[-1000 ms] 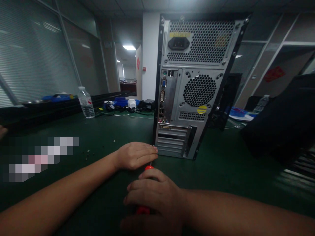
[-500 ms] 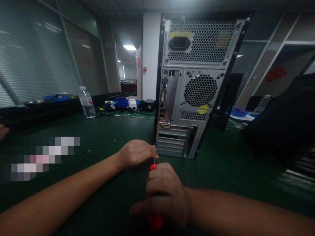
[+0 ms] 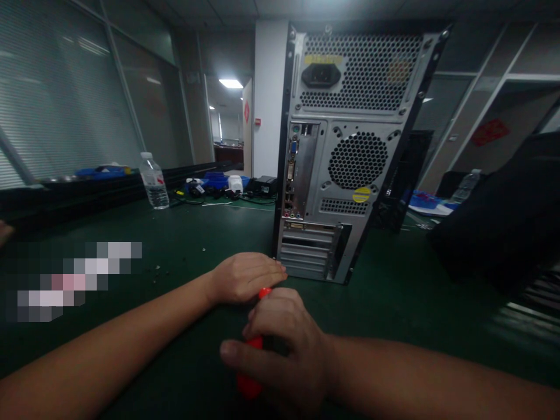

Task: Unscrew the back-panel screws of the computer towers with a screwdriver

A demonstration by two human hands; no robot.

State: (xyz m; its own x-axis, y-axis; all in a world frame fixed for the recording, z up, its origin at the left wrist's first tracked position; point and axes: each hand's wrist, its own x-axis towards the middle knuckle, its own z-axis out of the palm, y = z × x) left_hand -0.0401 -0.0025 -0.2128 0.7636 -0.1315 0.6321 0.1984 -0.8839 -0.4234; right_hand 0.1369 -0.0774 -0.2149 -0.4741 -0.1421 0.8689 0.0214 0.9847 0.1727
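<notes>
The rear of a computer case (image 3: 359,157) faces me, upright on the green table (image 3: 175,239). My left hand (image 3: 247,276) is at the case's lower left corner, its fingers together and reaching to the metal edge. Whether something is between those fingers is hidden. Just in front, my right hand (image 3: 289,344) is wrapped round a screwdriver with a red handle (image 3: 250,379), with the thumb lifted away from it. The shaft of the screwdriver is hidden behind my left hand.
A water bottle (image 3: 154,182) and a black adapter (image 3: 262,186) with cables stand at the back left. Small screws (image 3: 158,268) lie left of my left hand. At the right is a large black object (image 3: 499,216). Part of another person's hand (image 3: 5,232) shows at the left edge.
The red handle has tilted and shifted left, and my right thumb has lifted from it. My left fingers have flattened and extended a little to the right, now covering the screwdriver's shaft.
</notes>
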